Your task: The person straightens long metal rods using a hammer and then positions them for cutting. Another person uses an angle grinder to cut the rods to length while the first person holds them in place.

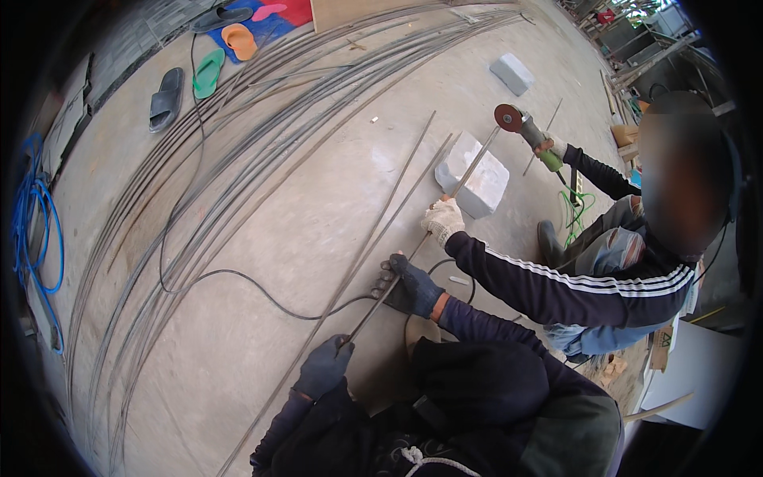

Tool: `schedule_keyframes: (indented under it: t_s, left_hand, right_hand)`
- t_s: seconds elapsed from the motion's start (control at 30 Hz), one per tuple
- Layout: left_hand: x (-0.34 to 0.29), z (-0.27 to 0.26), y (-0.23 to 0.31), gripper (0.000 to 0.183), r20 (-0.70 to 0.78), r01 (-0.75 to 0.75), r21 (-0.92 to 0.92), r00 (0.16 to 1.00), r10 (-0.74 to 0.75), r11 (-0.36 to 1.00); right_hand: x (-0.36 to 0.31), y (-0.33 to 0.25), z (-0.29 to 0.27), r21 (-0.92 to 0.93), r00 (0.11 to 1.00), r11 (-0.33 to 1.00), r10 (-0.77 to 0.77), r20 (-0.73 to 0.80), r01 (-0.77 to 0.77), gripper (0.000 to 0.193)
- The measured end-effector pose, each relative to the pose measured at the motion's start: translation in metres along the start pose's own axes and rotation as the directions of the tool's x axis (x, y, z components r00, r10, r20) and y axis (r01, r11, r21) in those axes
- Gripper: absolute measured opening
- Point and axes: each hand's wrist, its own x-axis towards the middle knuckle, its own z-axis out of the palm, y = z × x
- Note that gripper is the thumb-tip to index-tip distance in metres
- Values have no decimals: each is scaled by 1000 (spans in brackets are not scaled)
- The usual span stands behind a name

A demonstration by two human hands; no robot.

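My left hand (324,366), in a dark work glove, is closed around the near end of a thin steel rod (367,318). Farther up the same rod, my right hand (413,288) wraps it from below, thumb over the top. A co-worker at the right grips the rod with a white-gloved hand (443,220). The rod's far part passes over a pale block (485,188). In the co-worker's other hand is a green-and-grey angle grinder (534,133), its reddish disc (509,118) close to the rod's far end. Two more rods (405,191) lie just left of ours.
Many long steel rods (238,163) curve across the concrete floor on the left. A black cable (262,288) snakes over them toward my right hand. Another pale block (513,73) stands farther back. Blue hose (36,215) lies far left; sandals (166,99) sit at the upper left.
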Motion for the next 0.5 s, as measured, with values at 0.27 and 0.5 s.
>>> schedule_keyframes:
  t_s: [0.27, 0.5]
  left_hand:
    - [-4, 15, -16, 30, -165, -220, 226, 951, 260, 949]
    - [-7, 16, -16, 28, -176, -273, 290, 927, 332, 917]
  right_hand:
    - [-5, -1, 14, -74, 994, 997, -16, -111, 7, 41]
    - [-4, 0, 16, -83, 988, 996, -32, -153, 20, 43]
